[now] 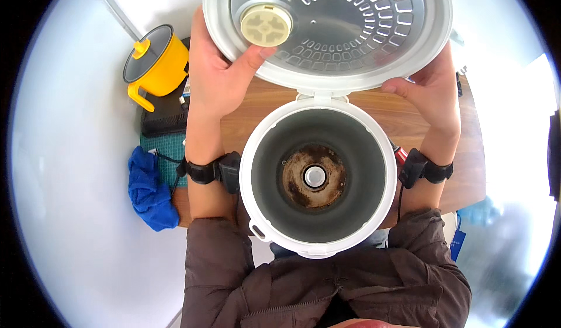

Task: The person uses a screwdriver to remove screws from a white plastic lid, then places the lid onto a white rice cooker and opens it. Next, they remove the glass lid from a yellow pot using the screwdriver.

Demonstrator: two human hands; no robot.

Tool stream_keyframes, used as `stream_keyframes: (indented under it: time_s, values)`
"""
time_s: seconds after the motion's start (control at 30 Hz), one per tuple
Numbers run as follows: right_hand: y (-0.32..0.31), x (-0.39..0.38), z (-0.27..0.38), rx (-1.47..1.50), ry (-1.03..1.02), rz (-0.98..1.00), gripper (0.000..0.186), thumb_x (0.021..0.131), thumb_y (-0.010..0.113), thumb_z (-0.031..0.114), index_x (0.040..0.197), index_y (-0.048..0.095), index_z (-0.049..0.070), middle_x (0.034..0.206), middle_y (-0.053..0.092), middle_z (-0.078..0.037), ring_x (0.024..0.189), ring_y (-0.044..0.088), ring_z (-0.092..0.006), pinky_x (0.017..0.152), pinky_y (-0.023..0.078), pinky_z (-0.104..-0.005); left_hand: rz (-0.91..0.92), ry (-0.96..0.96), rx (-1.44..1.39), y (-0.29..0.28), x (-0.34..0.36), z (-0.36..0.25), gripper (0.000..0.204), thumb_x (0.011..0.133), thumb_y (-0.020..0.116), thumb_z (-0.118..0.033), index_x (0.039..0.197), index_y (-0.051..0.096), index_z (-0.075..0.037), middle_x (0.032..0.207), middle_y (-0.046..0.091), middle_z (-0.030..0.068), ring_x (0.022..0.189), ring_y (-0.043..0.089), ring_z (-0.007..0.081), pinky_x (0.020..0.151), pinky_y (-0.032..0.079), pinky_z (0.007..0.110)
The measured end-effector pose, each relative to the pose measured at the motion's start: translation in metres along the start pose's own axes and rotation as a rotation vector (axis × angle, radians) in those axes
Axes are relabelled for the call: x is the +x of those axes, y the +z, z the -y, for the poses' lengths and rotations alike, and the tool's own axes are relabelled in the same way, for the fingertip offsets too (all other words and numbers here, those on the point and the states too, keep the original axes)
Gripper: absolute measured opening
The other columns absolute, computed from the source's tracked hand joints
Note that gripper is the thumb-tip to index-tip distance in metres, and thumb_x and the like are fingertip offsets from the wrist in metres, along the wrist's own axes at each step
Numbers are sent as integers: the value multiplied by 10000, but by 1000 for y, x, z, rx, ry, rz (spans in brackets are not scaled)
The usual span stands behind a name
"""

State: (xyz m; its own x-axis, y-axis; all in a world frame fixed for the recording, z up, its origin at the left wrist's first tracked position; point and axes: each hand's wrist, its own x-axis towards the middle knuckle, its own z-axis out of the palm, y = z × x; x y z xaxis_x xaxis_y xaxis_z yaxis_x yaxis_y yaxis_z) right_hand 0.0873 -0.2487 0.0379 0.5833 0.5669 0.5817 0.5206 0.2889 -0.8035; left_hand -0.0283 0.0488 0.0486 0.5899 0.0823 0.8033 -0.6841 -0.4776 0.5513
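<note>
A white rice cooker (248, 179) stands in front of me with its lid (336, 30) swung up on the far hinge. No inner pot sits inside. The round heating plate (295, 187) at its bottom is stained brown around a silver centre button (315, 176). My left hand (217, 85) grips the lid's left edge, its thumb reaching onto the inner side just below a cream round vent cap (266, 25). At the lid's lower right edge, my right hand (431, 97) holds on with the thumb on the rim. The lid hides most fingers of both hands.
The cooker is on a wooden table (234, 135). To the left are a yellow pot (160, 65) with a dark lid, a green cutting mat (163, 147) and a crumpled blue cloth (149, 190). A red-and-white object (401, 155) lies beside the cooker's right side.
</note>
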Motion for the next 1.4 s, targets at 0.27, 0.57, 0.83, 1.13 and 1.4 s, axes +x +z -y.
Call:
stream_keyframes:
  time_s: [0.27,0.57,0.83,1.13,1.4]
  values:
    - [1,-3,-6,-97,-18,-75,819,753,821,-112,1439,384,-11,1214,663,-152,1085,704,-261,943,606,-397,-69,19,86,-7,-10,10,647,856,855,-135,1351,468,21,1213,647,98,1104,621,161,984,493,315]
    - [10,-2,-1,-78,-26,-99,822,767,799,-121,1457,371,4,1271,624,-155,1095,699,-261,939,606,-398,-66,49,48,-1,-8,1,690,842,857,-101,1377,441,31,1208,641,111,1115,617,172,996,490,320]
    - [12,1,0,-38,-39,-80,836,780,791,-112,1482,352,6,1257,635,-141,1099,691,-251,940,598,-382,-16,-184,-230,1,-13,8,527,838,875,-156,1254,601,15,1104,724,91,1014,674,153,910,539,311]
    - [6,2,-2,-60,-25,-51,821,799,812,-61,1477,354,1,1249,635,-130,1104,680,-233,958,579,-376,-19,-330,-264,14,-11,1,465,796,878,-50,1197,651,8,1036,732,87,956,704,170,876,569,325]
    - [12,3,-3,-39,-43,-53,827,812,810,-46,1488,337,4,1269,622,-131,1115,676,-230,967,579,-377,-51,-319,-248,13,-11,-6,383,810,858,-23,1151,690,26,980,762,102,920,721,164,850,577,306]
